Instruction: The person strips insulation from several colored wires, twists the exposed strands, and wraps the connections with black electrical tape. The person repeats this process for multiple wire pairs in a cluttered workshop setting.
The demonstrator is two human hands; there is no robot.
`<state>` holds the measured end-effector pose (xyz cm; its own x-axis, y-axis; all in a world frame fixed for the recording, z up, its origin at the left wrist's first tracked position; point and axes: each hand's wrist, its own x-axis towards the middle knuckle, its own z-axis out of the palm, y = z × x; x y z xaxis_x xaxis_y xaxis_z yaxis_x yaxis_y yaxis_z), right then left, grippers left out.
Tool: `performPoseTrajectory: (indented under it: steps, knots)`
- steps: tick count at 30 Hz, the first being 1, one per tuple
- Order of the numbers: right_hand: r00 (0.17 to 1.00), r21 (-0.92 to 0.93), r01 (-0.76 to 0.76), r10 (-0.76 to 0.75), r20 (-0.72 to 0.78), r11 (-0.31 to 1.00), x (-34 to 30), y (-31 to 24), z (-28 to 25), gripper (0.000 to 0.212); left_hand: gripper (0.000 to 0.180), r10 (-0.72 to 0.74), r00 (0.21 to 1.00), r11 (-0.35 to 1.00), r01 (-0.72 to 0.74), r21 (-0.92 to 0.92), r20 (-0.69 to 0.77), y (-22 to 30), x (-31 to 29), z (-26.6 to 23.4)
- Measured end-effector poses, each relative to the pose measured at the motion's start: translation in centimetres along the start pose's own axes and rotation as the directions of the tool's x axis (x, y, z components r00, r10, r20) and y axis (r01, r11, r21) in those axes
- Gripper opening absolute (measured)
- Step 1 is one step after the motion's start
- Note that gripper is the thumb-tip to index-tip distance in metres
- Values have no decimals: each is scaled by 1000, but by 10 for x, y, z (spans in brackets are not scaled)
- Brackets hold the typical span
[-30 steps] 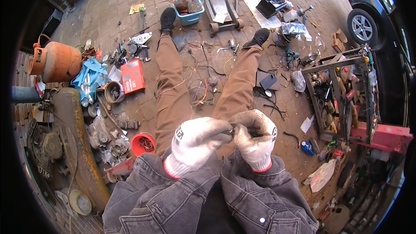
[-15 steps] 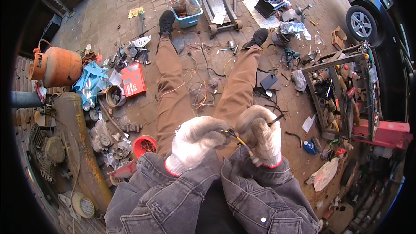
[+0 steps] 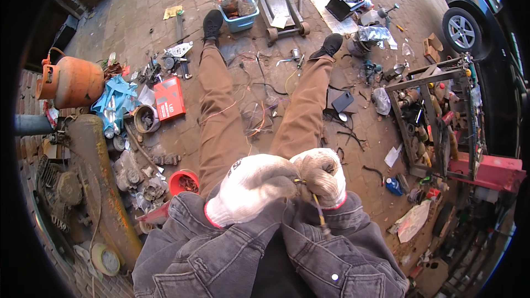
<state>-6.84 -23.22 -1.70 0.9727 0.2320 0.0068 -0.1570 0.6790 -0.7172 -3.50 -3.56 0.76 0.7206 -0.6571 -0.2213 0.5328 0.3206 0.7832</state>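
Both my hands wear whitish knit gloves with red cuffs and meet low in front of me, above my lap. My left hand [image 3: 255, 186] is closed, thumb and fingers pinching a thin yellow and black wire [image 3: 317, 205]. Against its fingertips, my right hand [image 3: 322, 175] is curled shut on the same wire, its palm side smudged dark. From between the hands the wire hangs down over my grey denim jacket, with a small pale end piece [image 3: 326, 230] at the bottom. The exact spot they pinch is hidden by the glove fingers.
Loose wires [image 3: 259, 121] lie between my outstretched legs. To the left are a red box [image 3: 169, 99], a red bowl [image 3: 178, 175] and an orange gas cylinder [image 3: 80, 81]. A phone [image 3: 343, 102] and a metal frame [image 3: 402, 127] are on the right; a floor jack [image 3: 276, 3] stands ahead.
My right hand has moved left and down against my left hand. The dark strip that stuck out from the right hand no longer shows. The wire hangs more steeply.
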Motion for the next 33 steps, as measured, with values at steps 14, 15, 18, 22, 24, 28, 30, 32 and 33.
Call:
performPoseTrajectory:
  steps: [14,15,18,22,24,28,30,32,33]
  knots:
    - [970,430,231,-172,-173,873,5,33,4,14,52,224,969,952,-241,-187,-107,-45,6,-4]
    - [977,553,213,-173,-125,805,6,32,2,15,52,231,970,944,-244,-224,-80,-47,7,-6]
    - [986,438,156,-115,-119,885,8,28,-3,22,48,245,970,896,-223,-384,8,-46,11,-8]
    - [994,327,50,-81,80,944,17,16,-7,21,35,122,992,936,-109,-336,19,-26,11,-8]
    - [993,-44,-6,0,-120,999,9,4,-2,19,36,146,988,989,-147,26,48,-12,11,-10]
    - [945,-529,-251,87,-315,811,-8,-10,4,12,31,355,925,628,-343,698,135,4,15,-11]
    - [936,-580,-225,8,-351,783,-10,-3,7,11,22,357,920,592,-356,723,160,6,17,-11]
    - [937,-542,-164,-42,-347,824,-10,4,9,12,20,299,931,639,-358,681,208,6,19,-12]
    - [941,-477,-127,-47,-336,870,-8,6,9,13,17,364,887,600,-457,656,285,7,19,-12]
